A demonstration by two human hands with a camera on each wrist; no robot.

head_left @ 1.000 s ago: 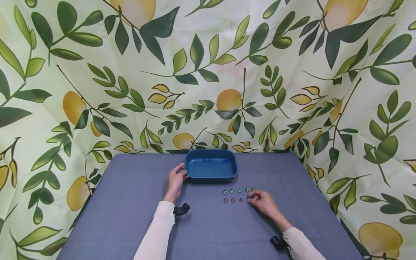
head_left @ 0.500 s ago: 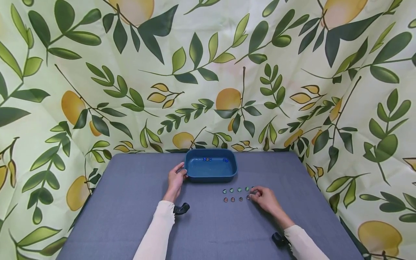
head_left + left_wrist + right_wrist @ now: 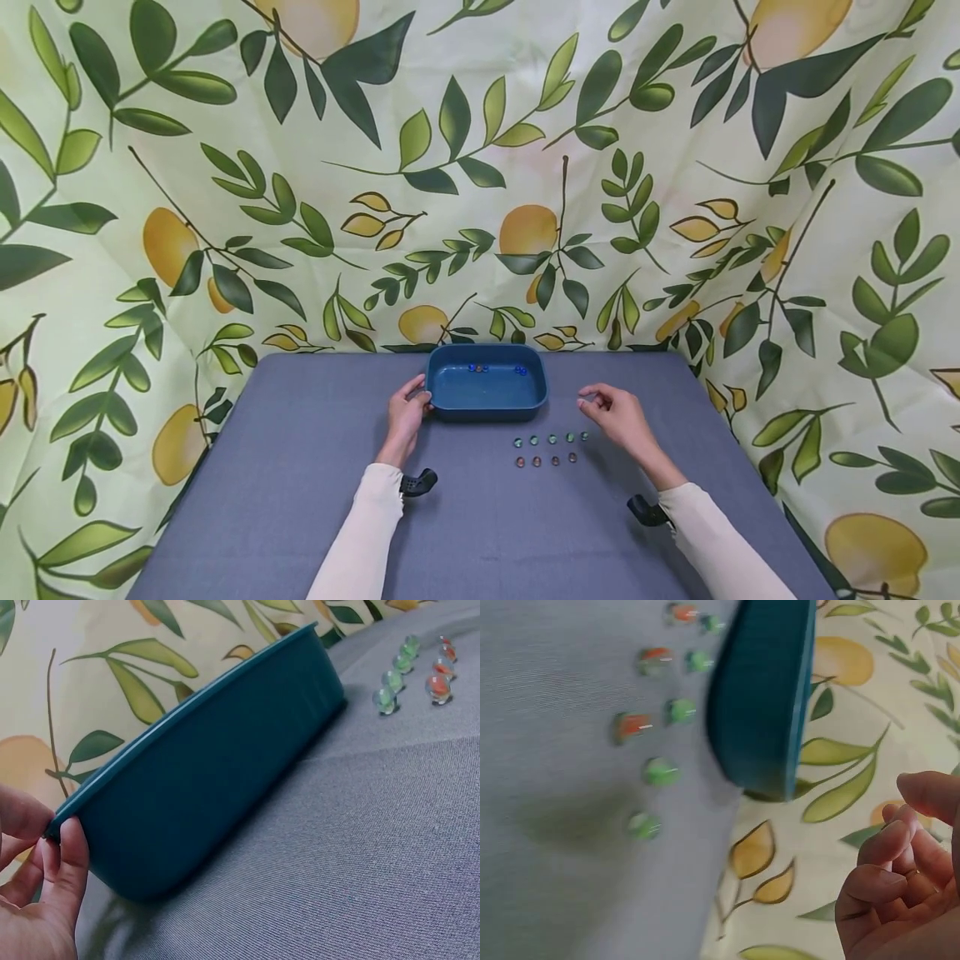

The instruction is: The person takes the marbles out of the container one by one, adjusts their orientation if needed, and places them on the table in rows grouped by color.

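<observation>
Now L hand (image 3: 406, 414) grips tray (image 3: 486, 407) (R hand (image 3: 617, 414) maybe empty).

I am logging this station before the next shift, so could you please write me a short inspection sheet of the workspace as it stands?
Surface: grey cloth-covered table, flat.
Job's things: blue tray at the far middle, a few marbles inside it; two rows of marbles on the cloth in front of it, five greenish behind, four orange-tinted in front.
Clutter: nothing seen.
Grippers: left hand grips the tray's left rim; right hand is raised right of the tray, fingers curled; whether it pinches a marble cannot be told.
Cables: nothing seen; a black camera mount sits on each wrist.
Surroundings: lemon-and-leaf printed backdrop behind and at both sides.
</observation>
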